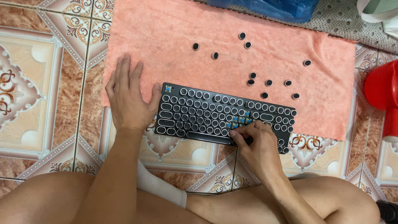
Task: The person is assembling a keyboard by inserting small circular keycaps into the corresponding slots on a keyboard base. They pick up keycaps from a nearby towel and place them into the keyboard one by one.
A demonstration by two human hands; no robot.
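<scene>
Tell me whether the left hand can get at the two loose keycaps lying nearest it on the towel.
Probably yes. The left hand lies flat at the keyboard's left end, holding nothing, and the two keycaps sit on bare towel just beyond it, with nothing between.

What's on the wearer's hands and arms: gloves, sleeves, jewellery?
Nothing worn: left hand and right hand are bare, no gloves, rings or watch visible. Both forearms are uncovered, with no sleeves in view. Nails look short and unpainted.

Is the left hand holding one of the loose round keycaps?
No, the left hand lies flat and empty beside the keyboard, while the loose keycaps lie apart on the pink towel.
</scene>
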